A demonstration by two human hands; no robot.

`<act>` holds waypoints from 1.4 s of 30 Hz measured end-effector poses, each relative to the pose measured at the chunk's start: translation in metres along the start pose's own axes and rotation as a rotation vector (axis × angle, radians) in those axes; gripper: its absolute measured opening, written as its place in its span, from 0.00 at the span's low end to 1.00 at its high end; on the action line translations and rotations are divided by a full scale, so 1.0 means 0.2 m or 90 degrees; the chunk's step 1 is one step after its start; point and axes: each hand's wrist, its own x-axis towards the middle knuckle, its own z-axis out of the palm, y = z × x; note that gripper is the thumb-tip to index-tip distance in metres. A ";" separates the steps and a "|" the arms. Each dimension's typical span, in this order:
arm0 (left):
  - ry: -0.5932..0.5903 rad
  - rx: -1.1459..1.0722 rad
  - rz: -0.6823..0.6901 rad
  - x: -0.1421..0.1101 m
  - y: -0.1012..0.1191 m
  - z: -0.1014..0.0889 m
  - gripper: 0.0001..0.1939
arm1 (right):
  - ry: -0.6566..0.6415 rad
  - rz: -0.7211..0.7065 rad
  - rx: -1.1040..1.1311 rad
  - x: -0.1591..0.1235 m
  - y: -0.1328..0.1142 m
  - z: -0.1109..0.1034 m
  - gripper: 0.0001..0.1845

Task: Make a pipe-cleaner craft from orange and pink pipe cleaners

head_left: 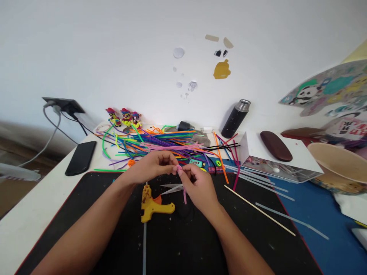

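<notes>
- The pink stem [185, 197] is above the black mat [114, 225], its small curled end between both hands and its loose tail hanging toward 6 o'clock.
- The left hand [159, 167] has thumb and fingertips pinched narrow on the curl.
- The right hand [200, 186] pinches the curl from its 3 o'clock side, the tail emerging beneath its fingers.
- From the hands, the open scissors [172, 188] lie just below, toward 6 o'clock, partly hidden.
- At 7 o'clock lies the yellow glue gun [147, 204], a clear stick running from it toward 6 o'clock.
- The heap of coloured stems [169, 140] spreads from 10 to 12 o'clock; three figures [126, 117] stand beyond it at 10.
- The phone [81, 157] is at 9 o'clock.
- The flask [235, 119] leans at 2 o'clock.
- At 3 o'clock, the maroon case [276, 146] rests on the white box [301, 160].
- The skewer [259, 210] lies at 4 o'clock.
</notes>
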 end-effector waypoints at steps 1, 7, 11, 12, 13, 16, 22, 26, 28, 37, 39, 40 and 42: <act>0.006 -0.024 -0.006 0.00 -0.01 0.01 0.09 | 0.004 0.000 0.003 0.00 0.01 0.00 0.14; 0.053 -0.198 -0.044 0.03 -0.05 0.07 0.14 | 0.032 0.003 0.071 0.01 0.02 0.00 0.15; 0.068 -0.319 -0.076 0.05 -0.07 0.12 0.16 | 0.039 0.031 0.160 0.01 0.01 -0.01 0.18; 0.074 -0.343 -0.085 0.05 -0.07 0.13 0.17 | 0.040 0.036 0.174 0.01 0.01 -0.01 0.18; 0.080 -0.364 -0.092 0.05 -0.07 0.14 0.17 | 0.042 0.039 0.185 0.02 0.00 -0.01 0.19; 0.087 -0.391 -0.098 0.05 -0.08 0.16 0.18 | 0.053 0.050 0.205 0.02 0.00 -0.01 0.19; 0.055 -0.296 -0.077 0.05 -0.08 0.16 0.19 | 0.069 0.054 0.216 0.03 -0.01 -0.02 0.16; 0.042 -0.224 -0.065 0.05 -0.07 0.14 0.19 | 0.068 0.040 0.207 0.03 -0.01 -0.02 0.16; 0.024 -0.195 -0.058 0.04 -0.06 0.13 0.19 | 0.064 0.031 0.198 0.03 -0.01 -0.03 0.16; 0.012 -0.098 -0.036 0.02 -0.04 0.07 0.16 | 0.060 -0.001 0.093 0.02 0.00 -0.03 0.14; 0.021 -0.082 -0.039 0.02 -0.03 0.08 0.16 | 0.062 -0.004 0.080 0.02 0.00 -0.02 0.13; 0.027 -0.075 -0.038 0.02 -0.03 0.09 0.16 | 0.062 -0.005 0.075 0.02 0.00 -0.02 0.13; 0.041 -0.067 -0.031 0.02 -0.03 0.10 0.16 | 0.058 -0.008 0.068 0.02 0.00 -0.02 0.13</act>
